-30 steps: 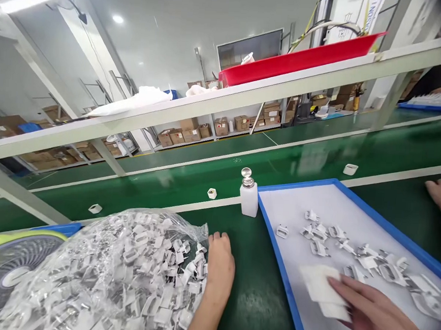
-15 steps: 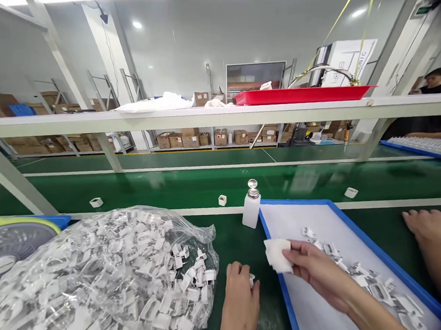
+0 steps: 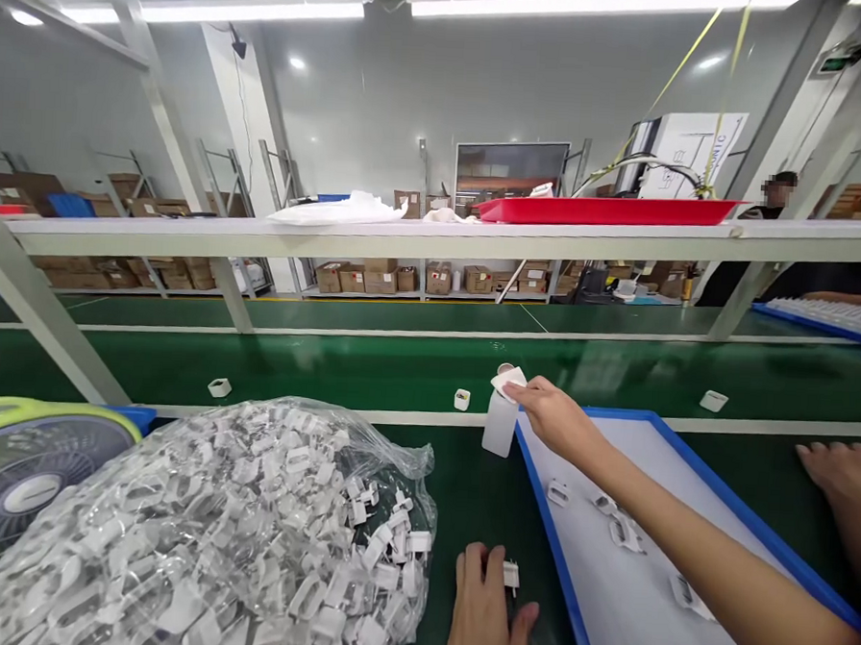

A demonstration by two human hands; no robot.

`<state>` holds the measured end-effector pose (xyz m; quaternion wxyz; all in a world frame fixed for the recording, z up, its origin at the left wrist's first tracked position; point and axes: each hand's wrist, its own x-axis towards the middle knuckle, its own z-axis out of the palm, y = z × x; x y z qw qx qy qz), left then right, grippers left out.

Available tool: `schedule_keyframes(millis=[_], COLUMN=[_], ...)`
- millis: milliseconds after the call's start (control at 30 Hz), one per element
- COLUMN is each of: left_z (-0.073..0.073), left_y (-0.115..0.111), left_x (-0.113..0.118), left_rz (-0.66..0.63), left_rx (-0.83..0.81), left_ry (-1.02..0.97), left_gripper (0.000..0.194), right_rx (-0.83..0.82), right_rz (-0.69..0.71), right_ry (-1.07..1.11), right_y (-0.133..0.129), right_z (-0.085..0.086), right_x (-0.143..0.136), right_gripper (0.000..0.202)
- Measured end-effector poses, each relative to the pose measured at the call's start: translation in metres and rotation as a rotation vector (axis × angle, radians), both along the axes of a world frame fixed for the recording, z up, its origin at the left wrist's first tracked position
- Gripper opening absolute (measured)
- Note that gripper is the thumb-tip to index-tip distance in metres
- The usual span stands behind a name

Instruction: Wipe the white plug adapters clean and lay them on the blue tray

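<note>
My right hand (image 3: 552, 415) pinches a folded white wipe (image 3: 508, 380) and holds it against the top of a white pump bottle (image 3: 498, 427). The wipe covers most of the bottle's metal cap. In front of me, my left hand (image 3: 486, 609) is curled low over the green work surface. A small white plastic plug part (image 3: 511, 575) with thin prongs shows between its index finger and thumb; the grip is partly hidden. Under my right forearm, the blue-rimmed white tray (image 3: 546, 516) bears several similar white parts (image 3: 625, 535).
A big clear plastic bag (image 3: 247, 525) heaped with white parts fills the left, beside a fan (image 3: 32, 485). White pieces (image 3: 462, 399) sit along the green belt. A raised shelf (image 3: 420, 240) carries a red tray (image 3: 609, 212). Another person's hand (image 3: 837, 479) rests at right.
My right hand has moved left and away from me, bringing the wipe from above the tray's edge onto the bottle top. My left hand stays low with the part. The view has shifted slightly.
</note>
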<state>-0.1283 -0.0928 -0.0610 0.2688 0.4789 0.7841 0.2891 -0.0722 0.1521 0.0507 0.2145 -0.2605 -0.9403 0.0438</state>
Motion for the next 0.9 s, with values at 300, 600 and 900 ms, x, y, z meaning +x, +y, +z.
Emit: schedule_keyframes(millis=[300, 600, 900], left_z=[-0.006, -0.016, -0.008], left_y=[-0.003, -0.001, 0.004], left_x=[-0.004, -0.003, -0.002], left_rz=[-0.039, -0.020, -0.010], left_rx=[0.044, 0.123, 0.052], left_ry=[-0.010, -0.006, 0.025], left_gripper=[0.056, 0.059, 0.051], right_rx=[0.155, 0.159, 0.178], right_rz=[-0.041, -0.040, -0.020], right_ry=[-0.132, -0.157, -0.272], right_y=[0.004, 0.004, 0.003], right_z=[0.006, 0.007, 0.020], right_x=[0.002, 0.004, -0.002], right_gripper=[0.028, 0.030, 0.029])
